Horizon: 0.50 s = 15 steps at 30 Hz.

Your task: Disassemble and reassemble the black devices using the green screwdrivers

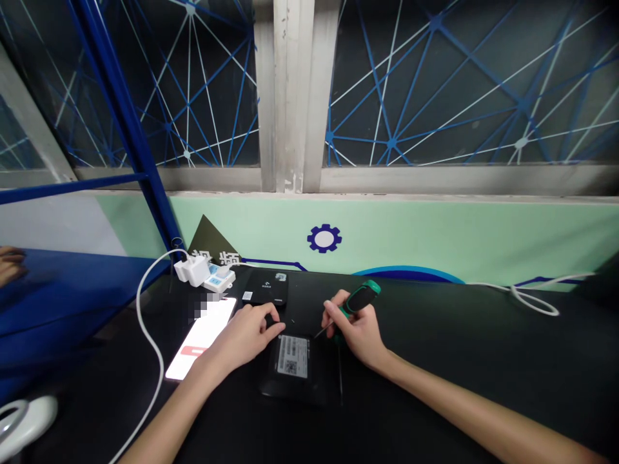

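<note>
Flat black casing [290, 386], white barcode label [292, 356]

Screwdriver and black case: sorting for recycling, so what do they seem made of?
The screwdriver's handle looks like glossy moulded plastic, green and black; its thin shaft glints like steel. The black case seems matte plastic, judging by its dull sheen, but that's uncertain.

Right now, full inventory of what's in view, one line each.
bench: 1, black, along the wall
labelled cases: 2, black, on bench, centre
phone: 1, white lit screen, on bench, left
charger: 1, white, back left
power strip: 1, white, beside charger
cables: 2, white, left and right
wall panel: 1, mint green, below window
window: 1, blue-white lines, top
other person's hand: 1, left edge
screwdriver: 1, green-black, in right hand
right hand: 1, right of cases
left hand: 1, over nearer case
</note>
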Each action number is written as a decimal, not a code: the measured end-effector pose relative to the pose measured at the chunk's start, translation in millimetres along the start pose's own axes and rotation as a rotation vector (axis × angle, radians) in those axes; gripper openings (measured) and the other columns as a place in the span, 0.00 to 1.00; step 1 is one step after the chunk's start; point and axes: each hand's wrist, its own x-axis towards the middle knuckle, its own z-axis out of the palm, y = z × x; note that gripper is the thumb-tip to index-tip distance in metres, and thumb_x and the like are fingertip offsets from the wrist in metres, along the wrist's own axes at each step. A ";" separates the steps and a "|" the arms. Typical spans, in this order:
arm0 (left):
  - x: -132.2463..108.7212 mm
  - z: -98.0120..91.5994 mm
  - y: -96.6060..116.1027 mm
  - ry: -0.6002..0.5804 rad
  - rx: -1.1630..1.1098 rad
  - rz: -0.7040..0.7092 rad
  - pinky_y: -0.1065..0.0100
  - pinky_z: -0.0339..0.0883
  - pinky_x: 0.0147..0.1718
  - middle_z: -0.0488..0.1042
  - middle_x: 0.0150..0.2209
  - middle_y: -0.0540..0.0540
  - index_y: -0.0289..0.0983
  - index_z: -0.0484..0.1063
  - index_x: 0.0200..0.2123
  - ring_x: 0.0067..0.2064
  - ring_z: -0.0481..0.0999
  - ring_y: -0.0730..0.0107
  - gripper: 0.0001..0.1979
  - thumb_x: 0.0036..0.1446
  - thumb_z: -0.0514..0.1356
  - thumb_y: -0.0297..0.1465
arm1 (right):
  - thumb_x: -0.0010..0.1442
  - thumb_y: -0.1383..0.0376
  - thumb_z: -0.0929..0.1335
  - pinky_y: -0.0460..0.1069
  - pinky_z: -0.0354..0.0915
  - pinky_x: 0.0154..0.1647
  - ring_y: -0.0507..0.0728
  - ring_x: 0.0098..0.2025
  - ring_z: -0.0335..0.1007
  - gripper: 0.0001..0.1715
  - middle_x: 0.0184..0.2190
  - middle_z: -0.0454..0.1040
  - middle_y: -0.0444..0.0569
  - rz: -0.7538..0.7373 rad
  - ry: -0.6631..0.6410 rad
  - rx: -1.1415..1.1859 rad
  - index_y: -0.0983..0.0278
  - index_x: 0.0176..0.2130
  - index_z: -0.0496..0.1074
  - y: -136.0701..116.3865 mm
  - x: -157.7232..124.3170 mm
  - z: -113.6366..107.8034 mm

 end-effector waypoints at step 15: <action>-0.8 -0.9 1.7 -0.006 -0.011 -0.004 0.69 0.56 0.24 0.71 0.21 0.55 0.42 0.70 0.40 0.20 0.70 0.69 0.14 0.65 0.54 0.46 | 0.63 0.50 0.70 0.46 0.63 0.20 0.51 0.18 0.67 0.22 0.21 0.72 0.44 -0.008 -0.056 -0.038 0.62 0.27 0.66 2.7 0.8 -2.7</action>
